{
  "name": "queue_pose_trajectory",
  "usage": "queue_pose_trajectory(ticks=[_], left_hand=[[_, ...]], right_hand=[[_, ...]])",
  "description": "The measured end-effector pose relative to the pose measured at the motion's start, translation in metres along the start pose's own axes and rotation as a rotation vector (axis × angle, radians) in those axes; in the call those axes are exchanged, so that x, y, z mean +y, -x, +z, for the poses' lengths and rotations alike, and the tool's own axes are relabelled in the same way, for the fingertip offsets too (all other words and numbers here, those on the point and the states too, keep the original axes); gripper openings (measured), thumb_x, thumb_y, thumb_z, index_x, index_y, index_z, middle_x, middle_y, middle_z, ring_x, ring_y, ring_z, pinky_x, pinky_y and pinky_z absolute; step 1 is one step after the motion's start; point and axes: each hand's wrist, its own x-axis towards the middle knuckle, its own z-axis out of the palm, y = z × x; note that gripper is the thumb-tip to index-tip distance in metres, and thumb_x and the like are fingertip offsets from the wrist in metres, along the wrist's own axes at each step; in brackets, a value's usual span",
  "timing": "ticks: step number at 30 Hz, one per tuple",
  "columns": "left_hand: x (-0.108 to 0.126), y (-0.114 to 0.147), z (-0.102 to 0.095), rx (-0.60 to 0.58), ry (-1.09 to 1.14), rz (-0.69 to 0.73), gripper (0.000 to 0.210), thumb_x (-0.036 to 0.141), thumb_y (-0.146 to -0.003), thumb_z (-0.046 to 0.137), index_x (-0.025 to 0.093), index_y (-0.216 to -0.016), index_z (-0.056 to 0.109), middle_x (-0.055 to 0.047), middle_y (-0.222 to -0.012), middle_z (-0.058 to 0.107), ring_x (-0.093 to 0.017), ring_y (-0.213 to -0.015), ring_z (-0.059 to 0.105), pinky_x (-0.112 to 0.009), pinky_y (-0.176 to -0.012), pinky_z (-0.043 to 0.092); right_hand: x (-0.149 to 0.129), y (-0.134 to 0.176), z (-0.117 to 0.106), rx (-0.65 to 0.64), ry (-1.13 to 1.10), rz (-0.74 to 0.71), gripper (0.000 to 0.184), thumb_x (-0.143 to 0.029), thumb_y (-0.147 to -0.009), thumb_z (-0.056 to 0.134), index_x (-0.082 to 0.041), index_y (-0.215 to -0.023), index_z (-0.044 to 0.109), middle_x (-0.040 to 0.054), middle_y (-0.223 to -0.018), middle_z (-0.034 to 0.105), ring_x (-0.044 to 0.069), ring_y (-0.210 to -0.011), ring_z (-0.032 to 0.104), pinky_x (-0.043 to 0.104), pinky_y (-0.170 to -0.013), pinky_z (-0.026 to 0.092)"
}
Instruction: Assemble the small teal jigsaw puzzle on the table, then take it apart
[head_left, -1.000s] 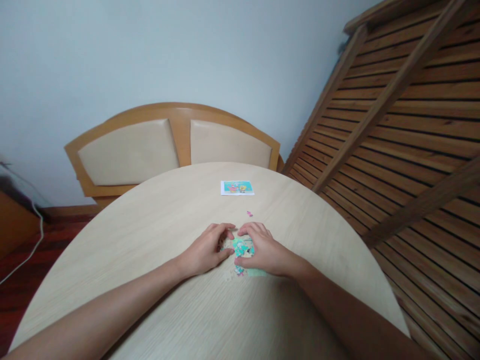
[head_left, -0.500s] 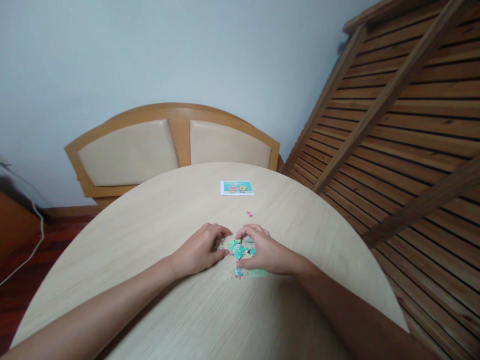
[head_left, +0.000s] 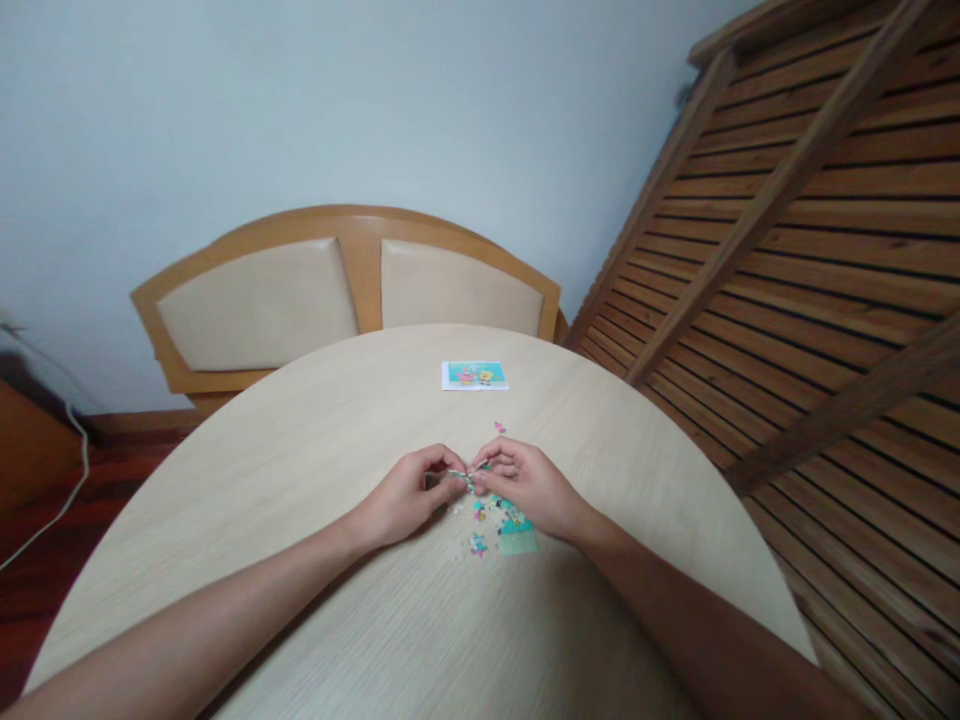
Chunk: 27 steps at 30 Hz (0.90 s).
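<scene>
Fingertips of my left hand (head_left: 411, 492) and my right hand (head_left: 534, 488) meet over the middle of the table. Both hands pinch small joined jigsaw puzzle pieces (head_left: 470, 479), held on edge; how many is hidden by the fingers. Below them lie loose puzzle pieces (head_left: 478, 545), turquoise, pink and white. A teal and pale green flat sheet (head_left: 517, 541) is partly under my right hand, with some pieces on it. One pink piece (head_left: 499, 427) rests apart, beyond my right hand.
A picture card (head_left: 475, 376) with a pink and a yellow cartoon figure lies farther back on the round wooden table (head_left: 315, 430). Behind the table is a padded headboard (head_left: 360, 270). A slatted wooden panel (head_left: 787, 250) leans at the right.
My hands have come together and closed, lifting puzzle pieces that lay flat between them. More of the loose pieces and the sheet now show below.
</scene>
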Motion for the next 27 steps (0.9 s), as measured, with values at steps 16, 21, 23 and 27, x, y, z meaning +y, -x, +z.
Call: queue_pose_trajectory(ticks=[16,21,23,27], left_hand=[[-0.005,-0.005,0.004,0.110,0.288,-0.056,0.042,0.054,-0.081,0.070,0.013,-0.084,0.063,-0.005,-0.072,0.068,-0.012,-0.061,0.057,-0.025,-0.060,0.041],[-0.005,-0.007,0.000,0.172,0.108,-0.044,0.038,0.052,-0.086,0.061,0.014,-0.082,0.064,-0.003,-0.067,0.064,-0.013,-0.060,0.053,-0.025,-0.057,0.040],[-0.004,-0.007,-0.005,0.166,0.000,-0.040,0.037,0.050,-0.089,0.057,0.015,-0.085,0.066,-0.005,-0.071,0.065,-0.015,-0.063,0.055,-0.026,-0.060,0.042],[-0.004,0.000,-0.018,0.088,-0.284,-0.010,0.039,0.045,-0.084,0.064,0.016,-0.111,0.066,-0.010,-0.097,0.070,-0.021,-0.083,0.062,-0.033,-0.075,0.048]], right_hand=[[-0.002,-0.001,0.003,0.079,0.101,-0.055,0.034,-0.027,-0.077,0.074,-0.017,-0.109,0.064,0.0024,-0.087,0.068,0.014,-0.076,0.063,0.030,-0.074,0.052],[-0.003,-0.002,0.000,0.090,0.137,-0.098,0.015,-0.024,-0.081,0.069,-0.017,-0.094,0.064,0.0040,-0.091,0.068,0.016,-0.083,0.066,0.030,-0.076,0.053],[-0.003,-0.001,-0.001,0.089,0.150,-0.114,0.015,-0.024,-0.083,0.067,-0.018,-0.097,0.065,0.0054,-0.096,0.070,0.017,-0.088,0.067,0.030,-0.077,0.054],[-0.004,0.001,-0.003,0.068,0.228,-0.126,0.022,-0.023,-0.087,0.062,-0.019,-0.107,0.070,0.0075,-0.107,0.072,0.019,-0.094,0.069,0.033,-0.081,0.055]])
